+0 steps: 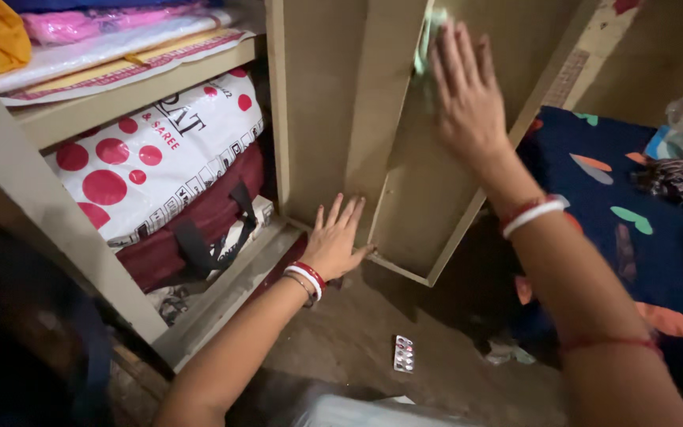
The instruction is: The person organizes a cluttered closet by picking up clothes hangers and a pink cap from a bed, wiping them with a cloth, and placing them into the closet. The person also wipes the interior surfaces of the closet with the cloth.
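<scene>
My right hand (468,91) presses a pale green cloth (428,35) flat against the inner face of an open wooden cupboard door (420,198). Most of the cloth is hidden under my palm. My left hand (335,237) rests with fingers spread against the lower edge of the cupboard's middle panel (318,119), near the bottom corner of the door. Both wrists wear red and white bangles.
The cupboard's lower shelf holds a white bag with red dots (152,158) over a maroon bag (191,229); folded cloth packets (112,39) lie on the shelf above. A blister strip of pills (403,353) lies on the brown floor. A dark blue patterned bedsheet (618,221) is at right.
</scene>
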